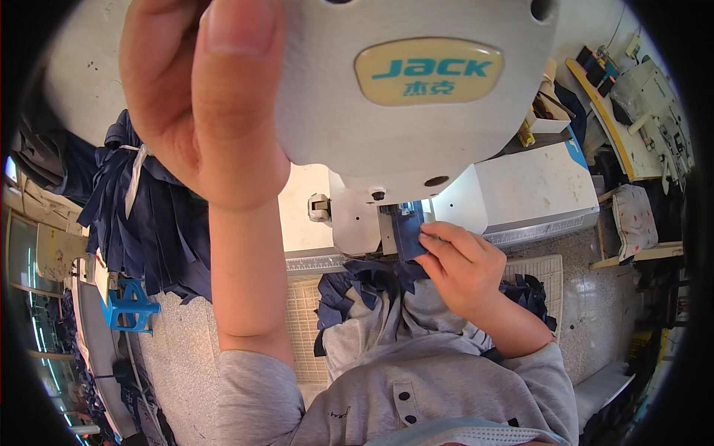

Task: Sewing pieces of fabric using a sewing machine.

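A white sewing machine head (416, 141) fills the upper middle. My left hand (204, 111) is raised beside it, fingers curled toward the top edge; what they hold is hidden. My right hand (465, 267) pinches a navy fabric strip (406, 238) that lies at the presser foot (406, 209), on the machine bed (535, 186). More navy pieces (338, 293) rest on my grey-clad lap below.
At left hang bundled navy strips (141, 223) tied with white cord, near a blue plastic stool (130, 305). A box (547, 119) stands behind the bed at right, beside another machine on a yellow-edged table (595, 97). A cushion (632, 215) sits at far right.
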